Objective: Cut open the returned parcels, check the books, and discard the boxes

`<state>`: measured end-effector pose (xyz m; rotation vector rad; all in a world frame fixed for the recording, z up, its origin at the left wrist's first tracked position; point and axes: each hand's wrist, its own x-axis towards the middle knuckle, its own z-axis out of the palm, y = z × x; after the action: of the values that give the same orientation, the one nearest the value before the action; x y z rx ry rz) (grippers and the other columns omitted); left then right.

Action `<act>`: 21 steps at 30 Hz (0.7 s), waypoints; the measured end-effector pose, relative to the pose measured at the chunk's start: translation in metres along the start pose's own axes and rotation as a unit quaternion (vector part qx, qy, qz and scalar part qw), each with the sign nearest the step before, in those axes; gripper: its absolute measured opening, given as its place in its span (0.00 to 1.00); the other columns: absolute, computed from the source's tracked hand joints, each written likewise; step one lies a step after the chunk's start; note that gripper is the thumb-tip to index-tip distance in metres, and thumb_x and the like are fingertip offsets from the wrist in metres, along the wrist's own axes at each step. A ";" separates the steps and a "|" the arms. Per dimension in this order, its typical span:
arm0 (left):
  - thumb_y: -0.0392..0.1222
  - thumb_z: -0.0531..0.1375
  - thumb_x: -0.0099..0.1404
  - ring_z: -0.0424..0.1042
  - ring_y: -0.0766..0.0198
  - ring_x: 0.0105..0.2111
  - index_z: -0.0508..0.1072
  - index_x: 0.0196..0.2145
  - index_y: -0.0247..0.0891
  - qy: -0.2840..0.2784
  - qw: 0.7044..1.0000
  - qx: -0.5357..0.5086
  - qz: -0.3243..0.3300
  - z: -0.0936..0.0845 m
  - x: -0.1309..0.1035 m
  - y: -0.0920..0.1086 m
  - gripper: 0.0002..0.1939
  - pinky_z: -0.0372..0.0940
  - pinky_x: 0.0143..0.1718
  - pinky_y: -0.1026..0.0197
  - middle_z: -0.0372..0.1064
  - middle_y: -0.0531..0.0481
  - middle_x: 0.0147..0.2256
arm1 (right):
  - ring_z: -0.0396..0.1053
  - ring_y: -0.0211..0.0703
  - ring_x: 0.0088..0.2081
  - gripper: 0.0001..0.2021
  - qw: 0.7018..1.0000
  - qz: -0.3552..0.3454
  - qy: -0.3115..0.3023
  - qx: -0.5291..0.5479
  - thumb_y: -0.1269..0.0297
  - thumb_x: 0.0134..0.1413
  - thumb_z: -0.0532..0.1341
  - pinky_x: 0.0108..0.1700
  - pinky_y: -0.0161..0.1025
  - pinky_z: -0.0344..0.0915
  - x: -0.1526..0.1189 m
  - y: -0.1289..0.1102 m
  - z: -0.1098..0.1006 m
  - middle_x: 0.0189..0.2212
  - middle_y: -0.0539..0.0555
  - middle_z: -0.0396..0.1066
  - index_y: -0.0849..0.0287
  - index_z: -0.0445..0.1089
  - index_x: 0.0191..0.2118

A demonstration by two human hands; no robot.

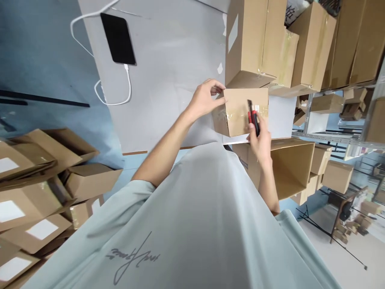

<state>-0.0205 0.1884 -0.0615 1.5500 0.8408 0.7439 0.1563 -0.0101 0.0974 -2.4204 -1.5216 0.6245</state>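
A small taped cardboard box (240,114) sits near the front edge of the grey table, against larger boxes behind it. My left hand (208,96) grips its upper left corner, thumb on the near side and fingers over the edge. In my right hand (259,134) is a red and black utility knife (253,116), its tip pointing away from me over the box's right part. Clear tape crosses the box's face. Whether the blade touches the cardboard cannot be made out.
Large cartons (254,38) stand at the table's back right. A black phone (118,39) with a white cable lies on the table (168,52). An open carton (290,168) is below right; opened boxes (39,192) pile up at left. Shelving (331,134) stands far right.
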 end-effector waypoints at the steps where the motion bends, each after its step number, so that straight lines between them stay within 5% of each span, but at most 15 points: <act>1: 0.49 0.74 0.72 0.81 0.49 0.60 0.79 0.55 0.45 -0.003 1.000 -0.003 0.000 0.000 0.001 0.000 0.17 0.74 0.69 0.38 0.79 0.46 0.58 | 0.83 0.62 0.59 0.32 1.000 -0.001 -0.024 0.005 0.48 0.84 0.46 0.59 0.58 0.80 -0.006 -0.011 0.005 0.66 0.64 0.80 0.50 0.57 0.83; 5: 0.46 0.75 0.71 0.81 0.49 0.58 0.78 0.53 0.43 -0.009 1.000 -0.005 0.006 -0.001 0.005 0.005 0.17 0.76 0.65 0.41 0.80 0.46 0.56 | 0.83 0.63 0.61 0.31 0.999 -0.004 -0.045 -0.008 0.51 0.82 0.48 0.60 0.55 0.80 -0.014 -0.037 0.023 0.72 0.62 0.75 0.51 0.62 0.82; 9: 0.43 0.75 0.68 0.82 0.51 0.55 0.76 0.50 0.44 0.000 1.000 -0.001 -0.008 -0.001 0.004 0.016 0.17 0.78 0.61 0.46 0.81 0.47 0.53 | 0.85 0.62 0.58 0.30 0.999 -0.008 -0.034 -0.012 0.54 0.81 0.49 0.56 0.52 0.81 -0.009 -0.043 0.031 0.68 0.60 0.80 0.51 0.65 0.80; 21: 0.44 0.76 0.65 0.82 0.52 0.52 0.74 0.47 0.48 0.021 0.999 -0.018 -0.017 0.002 0.003 0.018 0.17 0.78 0.59 0.47 0.81 0.48 0.50 | 0.85 0.61 0.50 0.31 0.984 0.042 -0.096 -0.147 0.61 0.84 0.46 0.52 0.48 0.77 -0.014 -0.084 0.020 0.54 0.63 0.86 0.57 0.56 0.85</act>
<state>-0.0154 0.1881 -0.0442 1.4884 0.8781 0.7657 0.0745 0.0140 0.1164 -2.7239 -1.6990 0.7146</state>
